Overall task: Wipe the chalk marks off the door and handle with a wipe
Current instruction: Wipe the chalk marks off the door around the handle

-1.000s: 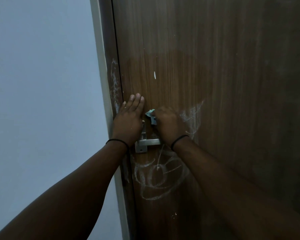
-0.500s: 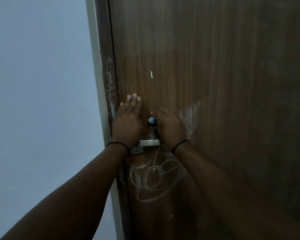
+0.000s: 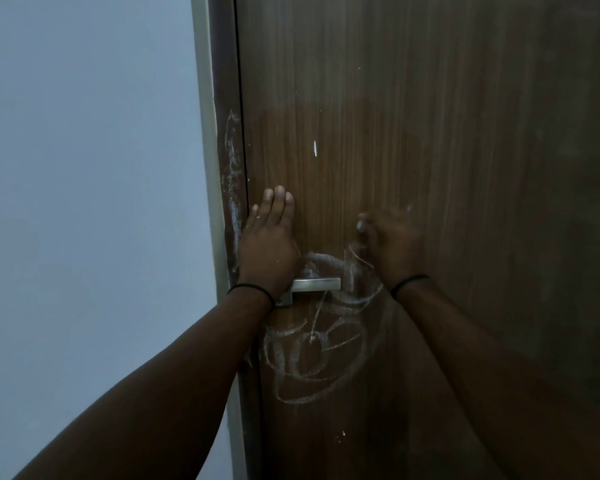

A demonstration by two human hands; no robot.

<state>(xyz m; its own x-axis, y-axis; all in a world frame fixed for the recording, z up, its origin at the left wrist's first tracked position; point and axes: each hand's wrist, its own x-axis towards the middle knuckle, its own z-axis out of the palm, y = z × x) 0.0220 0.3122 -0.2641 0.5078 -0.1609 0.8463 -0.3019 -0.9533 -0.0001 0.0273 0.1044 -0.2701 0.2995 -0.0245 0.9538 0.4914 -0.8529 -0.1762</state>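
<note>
A brown wooden door [image 3: 430, 133] carries white chalk loops [image 3: 312, 355] below and around its silver lever handle [image 3: 316, 284]. My left hand [image 3: 269, 247] lies flat on the door beside the frame, fingers straight, just above the handle's base. My right hand [image 3: 392, 247] is blurred, pressed against the door to the right of the handle. Its fingers are curled round a wipe, of which only a pale corner [image 3: 361, 225] shows at the fingertips.
The dark door frame [image 3: 231, 202] on the left bears vertical chalk smears. A pale grey wall [image 3: 84, 202] fills the left side. A small white chip [image 3: 315, 148] marks the door above my hands.
My right hand has swept to the right with the wipe, away from the handle, uncovering the lever and chalk above it. My left hand has stayed flat on the door.
</note>
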